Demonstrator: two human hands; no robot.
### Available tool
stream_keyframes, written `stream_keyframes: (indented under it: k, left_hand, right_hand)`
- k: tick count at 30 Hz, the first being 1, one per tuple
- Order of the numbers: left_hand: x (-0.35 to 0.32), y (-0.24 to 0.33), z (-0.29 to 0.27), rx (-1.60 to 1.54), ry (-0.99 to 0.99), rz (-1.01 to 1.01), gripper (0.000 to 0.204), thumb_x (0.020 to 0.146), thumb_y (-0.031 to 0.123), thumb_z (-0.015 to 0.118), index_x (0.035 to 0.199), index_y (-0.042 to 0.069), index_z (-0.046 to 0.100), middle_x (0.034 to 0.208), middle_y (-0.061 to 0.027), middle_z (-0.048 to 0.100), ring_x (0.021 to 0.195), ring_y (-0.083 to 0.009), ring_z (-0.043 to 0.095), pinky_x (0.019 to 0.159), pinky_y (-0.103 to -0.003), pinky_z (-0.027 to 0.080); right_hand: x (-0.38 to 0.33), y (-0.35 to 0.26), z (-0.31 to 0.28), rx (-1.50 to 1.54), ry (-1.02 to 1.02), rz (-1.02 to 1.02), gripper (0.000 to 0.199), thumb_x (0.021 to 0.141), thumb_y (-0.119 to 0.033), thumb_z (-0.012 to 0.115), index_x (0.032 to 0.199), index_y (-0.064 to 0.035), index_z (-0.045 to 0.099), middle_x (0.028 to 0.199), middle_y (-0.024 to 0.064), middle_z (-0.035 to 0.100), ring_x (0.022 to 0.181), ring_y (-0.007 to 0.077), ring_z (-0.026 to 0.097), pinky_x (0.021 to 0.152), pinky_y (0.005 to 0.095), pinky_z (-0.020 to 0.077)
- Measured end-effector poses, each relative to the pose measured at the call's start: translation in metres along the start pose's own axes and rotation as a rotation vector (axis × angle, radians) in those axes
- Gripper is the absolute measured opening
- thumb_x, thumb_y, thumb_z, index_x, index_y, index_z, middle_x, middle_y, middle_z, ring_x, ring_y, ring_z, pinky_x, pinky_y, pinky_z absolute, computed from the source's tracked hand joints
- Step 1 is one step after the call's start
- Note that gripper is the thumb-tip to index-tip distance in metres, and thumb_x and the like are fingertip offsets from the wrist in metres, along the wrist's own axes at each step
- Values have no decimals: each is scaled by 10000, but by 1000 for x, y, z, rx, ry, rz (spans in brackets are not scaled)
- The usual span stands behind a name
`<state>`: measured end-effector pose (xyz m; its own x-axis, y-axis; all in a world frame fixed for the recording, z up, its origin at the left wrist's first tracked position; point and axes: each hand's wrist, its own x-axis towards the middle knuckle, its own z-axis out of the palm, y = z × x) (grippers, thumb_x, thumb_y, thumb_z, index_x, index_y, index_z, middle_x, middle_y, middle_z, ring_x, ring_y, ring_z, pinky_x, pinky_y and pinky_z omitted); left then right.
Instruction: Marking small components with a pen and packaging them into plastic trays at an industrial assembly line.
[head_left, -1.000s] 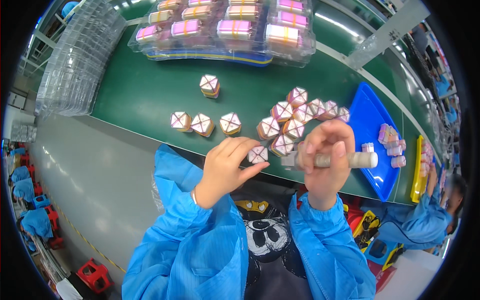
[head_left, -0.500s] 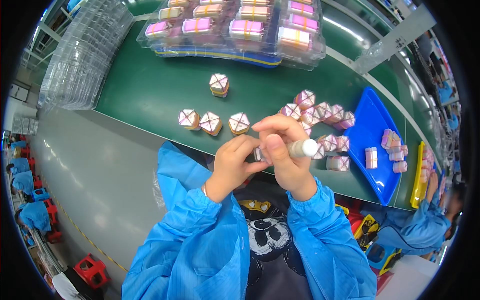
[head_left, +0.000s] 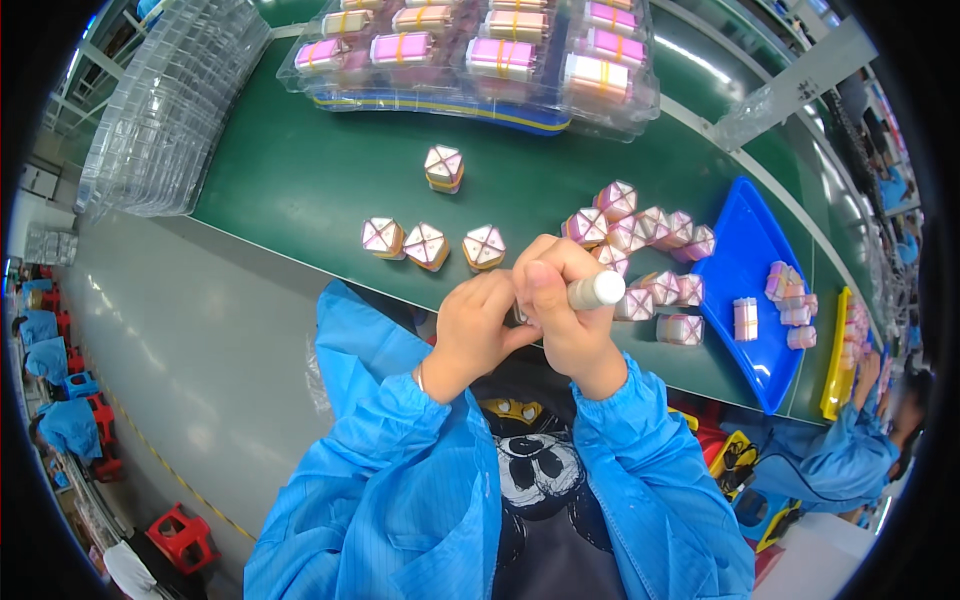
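My right hand (head_left: pixel 570 310) is closed round a thick, pale marker-like stick (head_left: pixel 596 290) with a white rounded end pointing up and to the right. My left hand (head_left: pixel 475 325) is closed beside it, its fingertips meeting the right hand's. Between them a small pale block (head_left: pixel 519 315) barely shows, pinched by the left fingers and mostly hidden. On the green table (head_left: pixel 330 190) just beyond stand several white-topped blocks with dark crossed lines, the nearest block (head_left: pixel 484 247) close to my left fingers. More pink-and-white blocks (head_left: pixel 627 233) cluster to the right of my hands.
A blue tray (head_left: pixel 740 250) with several blocks lies at the right, a yellow tray (head_left: pixel 838 350) past it. Clear plastic trays (head_left: pixel 610 110) of pink blocks sit at the back. Stacked empty clear trays (head_left: pixel 165 110) rise at the left. A co-worker's blue sleeve (head_left: pixel 840 455) shows at right.
My right hand and the stick have shifted slightly left, closer to my left hand. The small block between them is now more covered. The table's contents appear shifted slightly right in the view.
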<state>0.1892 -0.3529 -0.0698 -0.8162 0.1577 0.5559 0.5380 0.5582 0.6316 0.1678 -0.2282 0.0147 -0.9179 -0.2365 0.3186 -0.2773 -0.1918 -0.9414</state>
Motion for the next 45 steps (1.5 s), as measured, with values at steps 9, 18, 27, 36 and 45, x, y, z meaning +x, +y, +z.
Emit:
stream_keyframes:
  k: [9, 18, 27, 36, 45]
  left_hand:
    - [-5, -1, -2, 80, -73, -42, 455, 657, 289, 816, 1011, 78, 625, 841, -69, 629, 782, -284, 622, 653, -403, 490]
    - [2, 8, -14, -100, -110, -127, 484, 649, 280, 877, 1010, 58, 644, 1035, -84, 712, 872, -263, 630, 784, -355, 505]
    - [6, 24, -15, -631, -84, -7, 620, 663, 93, 902, 1119, 54, 483, 1131, -172, 660, 1116, -318, 631, 949, -418, 506]
    - [5, 23, -18, -540, -172, -118, 621, 666, 312, 898, 1104, 35, 555, 1068, -134, 655, 991, -300, 666, 835, -352, 532]
    - [10, 31, -24, -620, -33, -152, 966, 539, 628, 867, 1202, 20, 514, 1126, -145, 655, 1013, -290, 653, 829, -394, 526]
  right_hand:
    - [6, 10, 1, -181, -91, -178, 290, 1008, -141, 518, 742, -39, 466, 721, 39, 526, 571, 75, 418, 497, 241, 339]
    - [-6, -31, -52, 462, 166, -221, 227, 1003, -167, 494, 818, -45, 444, 778, 78, 486, 480, 95, 392, 404, 253, 339]
    - [-46, -53, -54, -30, 94, 380, 49, 923, -19, 615, 963, -4, 639, 841, -23, 599, 715, 13, 481, 598, 189, 354]
    - [-45, -32, -50, -134, -8, 302, 193, 899, -97, 685, 1071, -15, 652, 801, -10, 617, 701, 36, 525, 608, 215, 414]
    - [-47, -33, -57, -93, -37, 503, 368, 825, -102, 769, 1164, -46, 635, 956, 9, 656, 671, 22, 503, 588, 214, 409]
